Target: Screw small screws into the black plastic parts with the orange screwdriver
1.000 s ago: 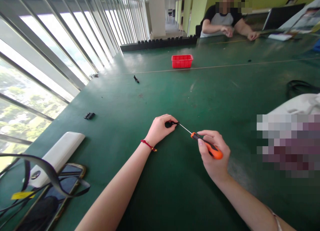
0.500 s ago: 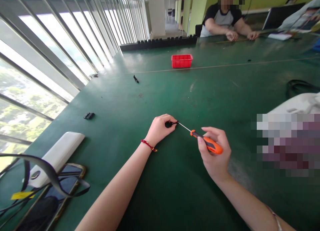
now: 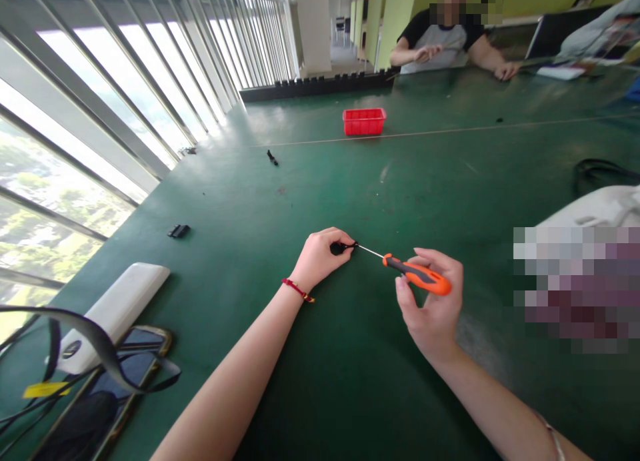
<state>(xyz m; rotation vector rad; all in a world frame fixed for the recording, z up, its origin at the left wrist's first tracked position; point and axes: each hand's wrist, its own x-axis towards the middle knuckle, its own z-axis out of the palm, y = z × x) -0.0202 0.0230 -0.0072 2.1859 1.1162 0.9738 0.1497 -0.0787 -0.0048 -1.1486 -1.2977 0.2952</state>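
My left hand point(image 3: 324, 253) is closed on a small black part point(image 3: 338, 248), pinching it just above the green table point(image 3: 320, 174). What kind of part it is does not show. An orange and dark grey screwdriver point(image 3: 420, 276) rests in my right hand point(image 3: 436, 308), its handle between thumb and fingers, with the grip loose. The thin metal shaft points left, and its tip meets the black part at my left fingertips. A red bracelet circles my left wrist.
A red bin point(image 3: 364, 122) stands toward the back, before a long black strip point(image 3: 320, 85). Small black pieces point(image 3: 179, 231) lie on the left, near a white power bank point(image 3: 115, 314), a phone point(image 3: 100, 408) and cables. A person point(image 3: 440, 44) sits across the table.
The screwdriver handle has swung slightly up and right, and my right fingers have shifted round it. My left hand stays put. The person opposite has raised one hand.
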